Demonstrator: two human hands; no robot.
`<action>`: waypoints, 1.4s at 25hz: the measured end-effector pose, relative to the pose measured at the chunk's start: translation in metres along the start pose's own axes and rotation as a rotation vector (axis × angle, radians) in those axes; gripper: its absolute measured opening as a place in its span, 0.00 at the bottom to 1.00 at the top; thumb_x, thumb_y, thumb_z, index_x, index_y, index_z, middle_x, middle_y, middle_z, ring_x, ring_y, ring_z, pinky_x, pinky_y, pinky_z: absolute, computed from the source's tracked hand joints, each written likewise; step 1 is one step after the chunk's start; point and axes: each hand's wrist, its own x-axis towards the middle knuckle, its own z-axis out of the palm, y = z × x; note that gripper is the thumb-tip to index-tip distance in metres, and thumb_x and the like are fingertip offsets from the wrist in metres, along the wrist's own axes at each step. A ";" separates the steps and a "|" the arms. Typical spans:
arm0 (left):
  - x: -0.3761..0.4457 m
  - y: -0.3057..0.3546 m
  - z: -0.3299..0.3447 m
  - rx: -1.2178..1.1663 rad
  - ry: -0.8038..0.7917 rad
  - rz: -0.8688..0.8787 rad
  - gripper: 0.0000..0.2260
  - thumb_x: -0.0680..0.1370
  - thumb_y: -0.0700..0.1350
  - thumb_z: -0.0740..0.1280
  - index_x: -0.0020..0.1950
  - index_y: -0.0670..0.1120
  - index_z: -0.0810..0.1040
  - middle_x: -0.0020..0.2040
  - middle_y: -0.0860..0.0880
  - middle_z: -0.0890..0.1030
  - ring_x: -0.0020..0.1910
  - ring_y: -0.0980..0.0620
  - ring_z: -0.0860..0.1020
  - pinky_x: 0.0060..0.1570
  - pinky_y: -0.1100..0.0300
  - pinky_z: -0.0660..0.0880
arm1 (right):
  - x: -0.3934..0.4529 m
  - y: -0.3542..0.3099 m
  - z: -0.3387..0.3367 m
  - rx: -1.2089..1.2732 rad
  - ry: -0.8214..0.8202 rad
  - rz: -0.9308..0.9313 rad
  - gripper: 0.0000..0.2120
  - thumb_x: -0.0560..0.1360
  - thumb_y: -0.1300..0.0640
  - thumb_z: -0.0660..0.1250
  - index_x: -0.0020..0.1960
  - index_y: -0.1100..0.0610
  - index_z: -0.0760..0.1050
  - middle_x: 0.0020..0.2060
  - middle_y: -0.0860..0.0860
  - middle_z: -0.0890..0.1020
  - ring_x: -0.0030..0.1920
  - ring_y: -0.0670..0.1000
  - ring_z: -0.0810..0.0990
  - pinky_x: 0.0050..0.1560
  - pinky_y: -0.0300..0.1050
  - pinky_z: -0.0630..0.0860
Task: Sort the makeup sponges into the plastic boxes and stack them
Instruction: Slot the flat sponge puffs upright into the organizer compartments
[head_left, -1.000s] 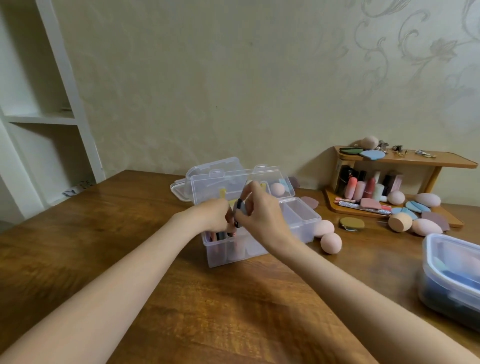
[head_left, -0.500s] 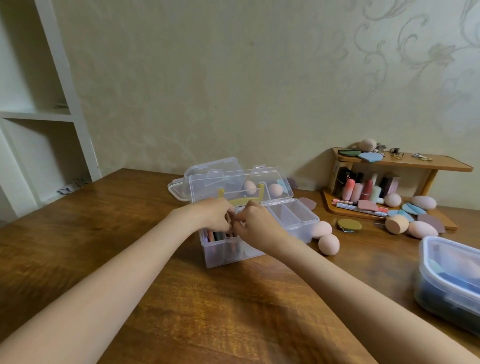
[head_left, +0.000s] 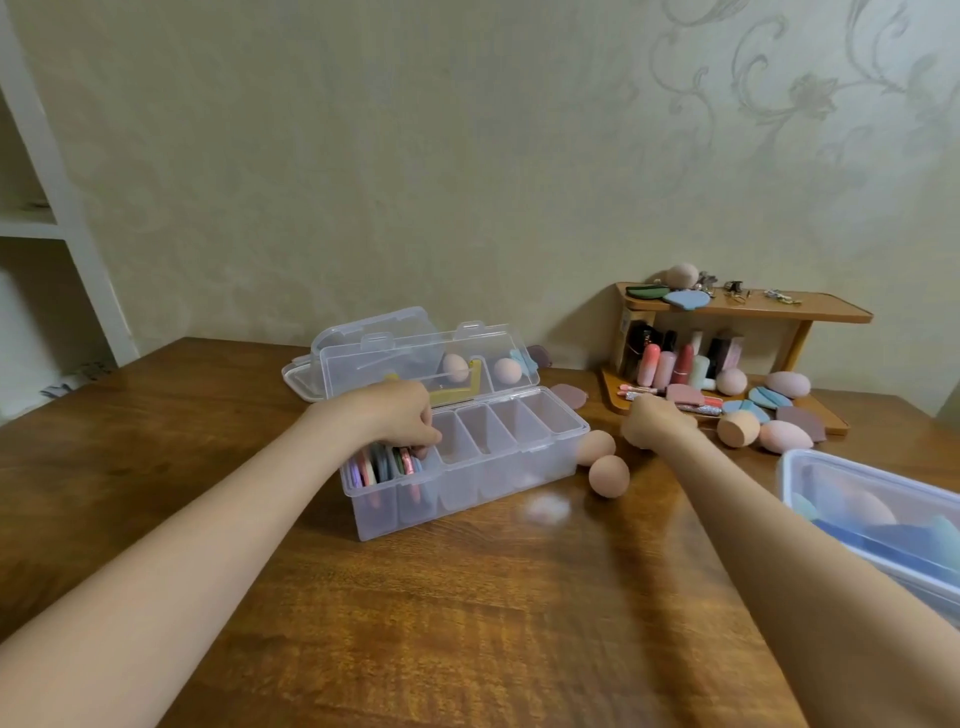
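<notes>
A clear compartment box (head_left: 467, 493) stands open at the table's middle, its lid (head_left: 415, 358) upright. Several flat puffs (head_left: 376, 465) stand on edge in its left compartments; the other compartments look bare. My left hand (head_left: 400, 418) reaches into the left end, bent fingers and thumb pinching the puffs' tops. My right hand (head_left: 657, 421) is out to the right, in front of the wooden shelf's base, back of the hand up and fingers hidden. Two peach egg sponges (head_left: 609, 475) lie between the box and that hand.
A second clear box (head_left: 374, 322) sits behind the first. The wooden shelf (head_left: 753, 306) holds cosmetics and sponges, with more sponges (head_left: 784, 436) in front of it. A lidded container (head_left: 810, 457) with blue and peach sponges is at the right edge. White shelving (head_left: 78, 218) stands left.
My right hand left the box and moved right to the shelf's base, covering the spot where a green puff lay. My left hand stayed at the box's left compartments.
</notes>
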 end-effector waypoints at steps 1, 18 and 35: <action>0.000 0.000 0.000 0.004 -0.002 -0.003 0.15 0.78 0.46 0.63 0.32 0.48 0.77 0.36 0.49 0.79 0.36 0.53 0.75 0.36 0.63 0.70 | 0.003 0.005 0.007 0.004 0.025 0.032 0.23 0.77 0.57 0.60 0.71 0.59 0.63 0.67 0.61 0.69 0.64 0.63 0.70 0.62 0.55 0.70; -0.018 -0.016 0.007 -0.049 0.092 0.118 0.08 0.78 0.43 0.63 0.42 0.48 0.80 0.34 0.53 0.77 0.32 0.58 0.73 0.32 0.66 0.67 | -0.128 -0.110 0.025 0.289 0.255 -0.798 0.06 0.74 0.62 0.61 0.49 0.63 0.73 0.45 0.61 0.80 0.52 0.59 0.75 0.44 0.51 0.74; 0.003 -0.014 0.000 -0.168 0.024 0.295 0.11 0.77 0.44 0.67 0.59 0.48 0.79 0.55 0.52 0.81 0.53 0.57 0.77 0.51 0.69 0.74 | -0.063 -0.088 -0.031 0.447 0.097 -0.745 0.19 0.73 0.70 0.55 0.51 0.59 0.83 0.48 0.53 0.82 0.39 0.50 0.79 0.39 0.31 0.74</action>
